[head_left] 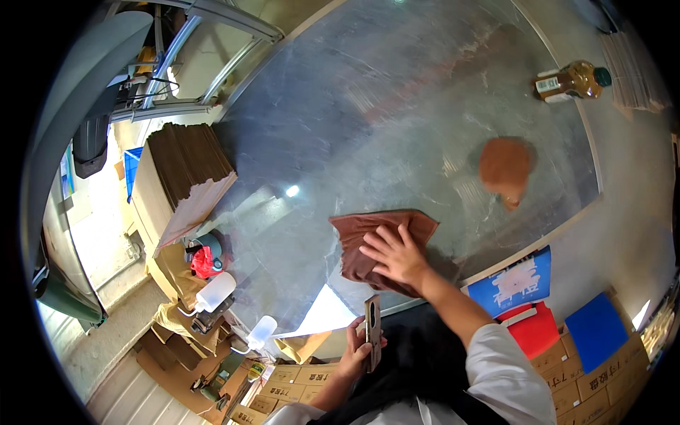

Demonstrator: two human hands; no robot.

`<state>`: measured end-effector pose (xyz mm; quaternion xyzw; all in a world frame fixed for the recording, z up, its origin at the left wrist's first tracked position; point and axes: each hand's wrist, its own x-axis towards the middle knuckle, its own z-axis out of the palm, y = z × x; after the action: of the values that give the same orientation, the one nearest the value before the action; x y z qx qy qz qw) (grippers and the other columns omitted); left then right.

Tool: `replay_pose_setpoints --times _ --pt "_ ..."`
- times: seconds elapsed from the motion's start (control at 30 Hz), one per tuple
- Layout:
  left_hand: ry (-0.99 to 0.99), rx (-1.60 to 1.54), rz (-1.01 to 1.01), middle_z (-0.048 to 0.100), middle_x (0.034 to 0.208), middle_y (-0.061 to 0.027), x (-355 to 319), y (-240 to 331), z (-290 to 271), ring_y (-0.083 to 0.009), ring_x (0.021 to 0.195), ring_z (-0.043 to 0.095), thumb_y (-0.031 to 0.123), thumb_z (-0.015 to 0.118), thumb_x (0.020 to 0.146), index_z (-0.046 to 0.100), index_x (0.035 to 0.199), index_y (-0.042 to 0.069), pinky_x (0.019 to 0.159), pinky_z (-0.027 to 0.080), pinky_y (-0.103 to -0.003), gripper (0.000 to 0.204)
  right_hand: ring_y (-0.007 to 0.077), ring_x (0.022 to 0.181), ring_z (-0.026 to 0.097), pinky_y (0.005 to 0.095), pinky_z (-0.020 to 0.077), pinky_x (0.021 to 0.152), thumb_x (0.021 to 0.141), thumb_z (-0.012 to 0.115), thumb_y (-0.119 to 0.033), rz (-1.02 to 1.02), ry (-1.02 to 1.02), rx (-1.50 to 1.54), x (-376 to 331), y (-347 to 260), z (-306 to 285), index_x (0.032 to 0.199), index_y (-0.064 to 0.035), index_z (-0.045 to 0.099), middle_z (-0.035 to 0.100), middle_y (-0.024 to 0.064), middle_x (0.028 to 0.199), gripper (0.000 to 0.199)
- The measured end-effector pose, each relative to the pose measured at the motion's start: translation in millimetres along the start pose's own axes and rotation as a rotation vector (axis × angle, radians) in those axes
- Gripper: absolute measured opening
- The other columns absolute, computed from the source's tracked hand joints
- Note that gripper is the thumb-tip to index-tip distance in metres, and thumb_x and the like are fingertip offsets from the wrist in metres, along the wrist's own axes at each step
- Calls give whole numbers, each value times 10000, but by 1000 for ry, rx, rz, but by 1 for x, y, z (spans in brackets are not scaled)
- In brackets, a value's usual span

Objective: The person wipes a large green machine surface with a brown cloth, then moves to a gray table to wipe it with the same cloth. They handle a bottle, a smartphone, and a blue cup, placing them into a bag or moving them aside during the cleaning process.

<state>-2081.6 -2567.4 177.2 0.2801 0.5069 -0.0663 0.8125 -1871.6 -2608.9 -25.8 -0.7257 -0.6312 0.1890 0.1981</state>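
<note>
My right hand lies flat, fingers spread, on a brown folded cloth near the front edge of a shiny metal table. My left hand is below the table edge and grips a narrow flat tool with a rectangular slot, held upright. A second brown piece, rounded and blurred, is on the table further right. It is apart from both hands.
An amber bottle with a green cap lies on its side at the table's far right. A stack of brown cardboard sheets sits left. White squeeze bottles and cardboard boxes are below left; blue and red items lie right.
</note>
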Motion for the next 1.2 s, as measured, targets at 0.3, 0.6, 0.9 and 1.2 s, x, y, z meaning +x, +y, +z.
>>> replay_pose_setpoints --times 0.3,0.6,0.9,1.2 --pt "83 -165 -50 462 1264 -210 1 -12 -14 -317 1075 570 439 701 841 113 1472 132 894 495 -442 916 450 1438 145 653 63 1123 893 528 -532 718 486 -240 199 146 -95 1470 -235 399 239 158 1571 662" --pt "129 -67 -54 440 1241 -162 -14 -24 -49 -263 1113 505 580 639 830 154 1459 106 932 419 -423 924 371 1455 168 641 84 1130 906 482 -551 221 331 -223 361 51 -32 1455 -221 420 282 36 1574 643" --pt "121 -89 71 449 1261 -171 -54 -52 -111 -266 1121 520 562 667 821 139 1471 123 960 432 -422 946 272 1455 220 516 75 1194 846 589 -447 -324 -27 66 130 -186 110 1430 -158 454 343 33 1541 665" --pt "-6 -87 132 456 1269 -177 -86 -70 -174 -259 1121 523 527 685 821 145 1475 131 964 414 -426 936 355 1443 228 538 174 1154 874 566 -333 350 44 -424 29 -32 -12 1470 -204 397 284 69 1572 632"
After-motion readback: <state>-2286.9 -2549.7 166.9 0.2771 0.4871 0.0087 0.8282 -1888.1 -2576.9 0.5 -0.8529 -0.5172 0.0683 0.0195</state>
